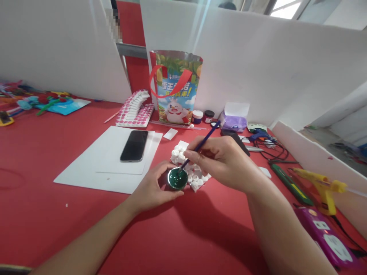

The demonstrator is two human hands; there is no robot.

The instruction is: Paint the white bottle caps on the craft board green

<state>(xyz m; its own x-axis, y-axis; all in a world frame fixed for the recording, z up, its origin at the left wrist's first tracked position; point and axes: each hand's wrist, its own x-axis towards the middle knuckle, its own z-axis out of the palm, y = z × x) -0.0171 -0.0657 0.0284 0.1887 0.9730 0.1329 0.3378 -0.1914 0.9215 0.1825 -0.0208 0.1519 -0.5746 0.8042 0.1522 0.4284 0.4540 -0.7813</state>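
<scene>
My left hand point(153, 188) is wrapped around a small round jar of dark green paint point(177, 180), its open top tilted toward me. In my right hand point(219, 158) I grip a dark blue paintbrush point(208, 134) by its handle, and the brush's tip dips into the green paint. Just behind the jar lies a piece covered in white rose-like shapes point(178, 154), partly hidden by my right hand and the jar.
White sheets point(94, 160) with a black phone point(134, 146) lie left. A printed bag point(177, 88), two lidded jars point(197, 116) and a purple tissue pack point(233, 121) stand behind. At right are a green cutter point(291, 184), yellow glue gun point(323, 185) and purple power strip point(327, 236).
</scene>
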